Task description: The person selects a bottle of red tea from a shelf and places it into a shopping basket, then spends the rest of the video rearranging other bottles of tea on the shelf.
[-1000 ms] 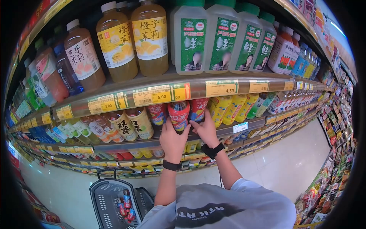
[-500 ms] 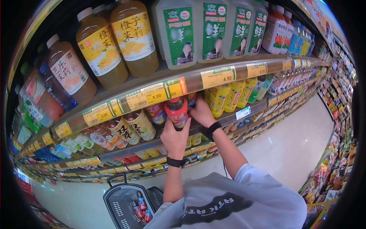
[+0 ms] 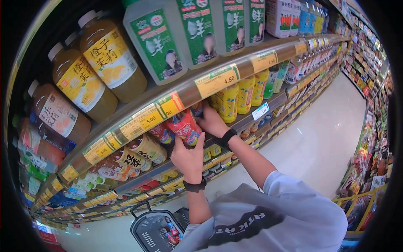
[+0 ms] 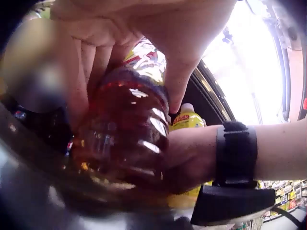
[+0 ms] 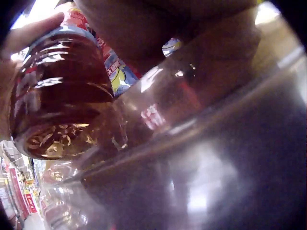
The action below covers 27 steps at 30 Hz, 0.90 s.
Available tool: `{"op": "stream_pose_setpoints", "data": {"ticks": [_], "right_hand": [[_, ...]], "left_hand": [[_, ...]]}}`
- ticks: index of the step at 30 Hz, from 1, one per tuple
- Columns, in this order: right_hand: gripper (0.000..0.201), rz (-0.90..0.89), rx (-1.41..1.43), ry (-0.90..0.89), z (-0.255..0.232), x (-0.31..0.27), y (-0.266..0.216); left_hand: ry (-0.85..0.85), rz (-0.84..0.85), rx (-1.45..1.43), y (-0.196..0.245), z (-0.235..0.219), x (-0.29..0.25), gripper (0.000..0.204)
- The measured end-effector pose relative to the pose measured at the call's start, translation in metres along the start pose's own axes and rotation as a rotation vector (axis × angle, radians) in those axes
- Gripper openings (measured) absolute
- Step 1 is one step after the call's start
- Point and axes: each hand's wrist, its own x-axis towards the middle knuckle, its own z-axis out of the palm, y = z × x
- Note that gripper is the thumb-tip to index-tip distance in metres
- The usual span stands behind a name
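Observation:
My left hand [image 3: 187, 159] grips a red-labelled bottle of dark tea-coloured drink [image 3: 187, 128] at the front of the lower shelf. The bottle tilts, its base towards me; the left wrist view shows fingers and thumb around its label. Close beside it on the right, my right hand [image 3: 213, 122] reaches in under the upper shelf's edge, at another red-and-blue-labelled bottle [image 3: 196, 110]. Its fingertips are hidden, and I cannot tell whether they hold that bottle. A further bottle with such a label [image 3: 163, 133] stands left of the gripped one.
A price rail [image 3: 168, 110] runs just above my hands. Yellow-labelled bottles [image 3: 228, 103] stand right of them, brown-drink bottles [image 3: 147, 149] left. Large aloe juice bottles [image 3: 157, 46] fill the upper shelf. A grey basket [image 3: 147, 227] with several bottles is on the floor below.
The view has turned, so the shelf slants more. My left hand has tipped the gripped bottle and drawn it slightly forward. My right hand has gone deeper under the upper shelf.

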Motion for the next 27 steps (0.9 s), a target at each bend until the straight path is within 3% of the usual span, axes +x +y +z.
{"op": "stream_pose_setpoints", "data": {"ticks": [4,6,8,12,18,19,22,27], "right_hand": [[0.062,0.050,0.133,-0.007,-0.005,-0.005,-0.005],[0.055,0.070,0.047,-0.028,-0.022,-0.019,-0.015],[0.043,0.028,0.196,0.094,-0.026,-0.042,0.001],[0.044,0.083,0.344,-0.025,-0.057,-0.090,-0.045],[0.062,0.006,0.088,0.039,-0.042,-0.086,-0.036],[0.057,-0.045,0.061,0.100,-0.037,-0.084,-0.032],[0.053,0.057,-0.016,0.074,-0.033,-0.078,-0.024],[0.050,-0.105,-0.252,0.185,-0.031,-0.080,-0.026]], "left_hand": [[-0.074,0.045,0.094,0.018,-0.005,-0.004,0.062],[-0.079,0.074,0.065,0.020,0.001,-0.007,0.064],[-0.054,0.096,0.041,0.019,0.011,-0.005,0.066],[-0.001,0.113,0.077,0.019,0.035,0.003,0.067],[0.052,0.046,0.085,0.034,0.051,0.008,0.059],[0.051,0.046,0.084,0.032,0.055,0.008,0.060],[0.048,0.056,0.094,0.024,0.063,0.006,0.059],[-0.040,0.077,0.093,0.027,0.058,0.003,0.055]]}}
